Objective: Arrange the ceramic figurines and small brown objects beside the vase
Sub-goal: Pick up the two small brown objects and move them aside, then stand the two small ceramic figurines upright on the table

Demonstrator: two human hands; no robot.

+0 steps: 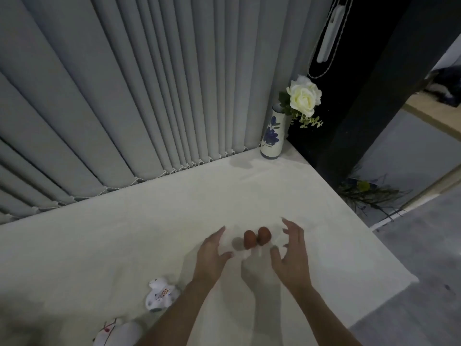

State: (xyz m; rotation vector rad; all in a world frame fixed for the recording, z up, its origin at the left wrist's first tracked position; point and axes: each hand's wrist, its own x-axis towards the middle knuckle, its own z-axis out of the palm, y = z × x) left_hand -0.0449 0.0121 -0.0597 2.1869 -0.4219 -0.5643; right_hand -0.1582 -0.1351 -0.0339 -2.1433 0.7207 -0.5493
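Observation:
Two small brown egg-shaped objects, one on the left (249, 239) and one on the right (264, 236), stand side by side on the white tablecloth (149, 221). My left hand (212, 255) hovers open just left of them. On their right, my right hand (291, 250) is open too, fingers spread, and neither hand touches them. A white ceramic figurine with orange dots (161, 294) lies near my left forearm. Another white figurine with red marks (117, 333) sits at the bottom edge, partly cut off. The white vase with blue flowers (272, 136) stands at the table's far right corner, holding a white rose (304, 96).
Grey vertical blinds (149, 83) hang along the table's far edge. A dark pillar (361, 108) rises right of the vase. The table's right edge drops to a grey floor (424, 270), where dried branches (369, 193) lie.

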